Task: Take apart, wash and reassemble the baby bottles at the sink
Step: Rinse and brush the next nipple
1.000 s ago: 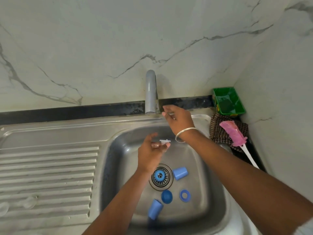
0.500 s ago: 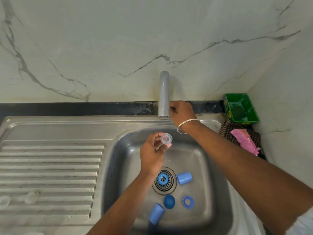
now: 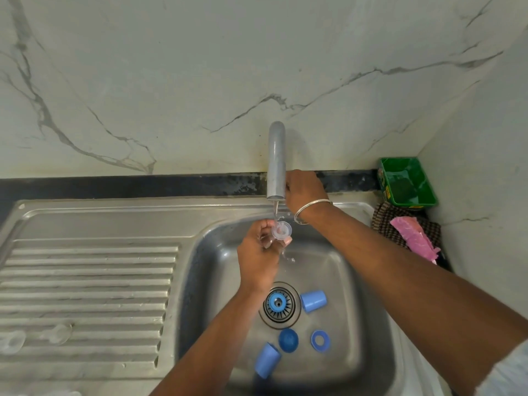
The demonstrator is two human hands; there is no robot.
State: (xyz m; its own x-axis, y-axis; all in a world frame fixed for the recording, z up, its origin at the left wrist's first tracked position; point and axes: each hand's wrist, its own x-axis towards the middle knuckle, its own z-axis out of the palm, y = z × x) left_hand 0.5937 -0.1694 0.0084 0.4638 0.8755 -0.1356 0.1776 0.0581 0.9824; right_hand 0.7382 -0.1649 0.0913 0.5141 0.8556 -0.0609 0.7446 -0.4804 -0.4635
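My left hand (image 3: 261,252) pinches a clear silicone teat (image 3: 281,230) under the grey tap spout (image 3: 276,161), where a thin stream of water falls on it. My right hand (image 3: 304,191) reaches behind the spout and its fingers curl around the tap handle, which is hidden. In the steel sink basin (image 3: 357,310) lie blue bottle parts: a ring (image 3: 276,302) on the drain, a cap (image 3: 313,301) right of it, a dome lid (image 3: 288,340), a flat ring (image 3: 321,340) and a second cap (image 3: 267,360). Two clear teats (image 3: 57,332) (image 3: 11,342) rest on the drainboard.
The ribbed drainboard (image 3: 85,281) spreads to the left of the basin. A green tub (image 3: 407,181) stands in the back right corner, above a chequered cloth (image 3: 384,221) with a pink brush (image 3: 414,235) on it. Marble walls close the back and right.
Water now runs from the spout onto the teat. My left hand has lifted the teat closer under the spout. My right hand has stayed at the tap.
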